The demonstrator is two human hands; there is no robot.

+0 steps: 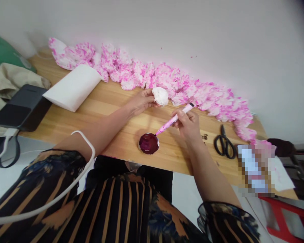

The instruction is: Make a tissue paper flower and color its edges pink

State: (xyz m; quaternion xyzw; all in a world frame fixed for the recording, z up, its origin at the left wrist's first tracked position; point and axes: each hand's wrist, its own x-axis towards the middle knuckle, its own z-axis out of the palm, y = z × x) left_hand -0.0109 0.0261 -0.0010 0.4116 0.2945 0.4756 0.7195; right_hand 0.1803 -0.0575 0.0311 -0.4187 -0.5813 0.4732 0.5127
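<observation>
My left hand (144,101) is closed on a white crumpled paper flower (160,96), held up before the pink-tipped pile. In my right hand (188,125) is a marker pen (176,118), white-barrelled with pink stains and a black end. Its pink tip points down and left, at the rim of a small round dish (149,143) of dark magenta liquid. Whether the tip touches the liquid I cannot tell. The dish stands near the table's front edge, below and between my hands.
Many pink-and-white paper flowers (167,79) line the wall along the wooden table (116,131). At left are a white paper stack (73,86), a black power bank (21,106) with a white cable, and beige cloth (20,77). Black scissors (225,143) lie at right, near a red stool (286,216).
</observation>
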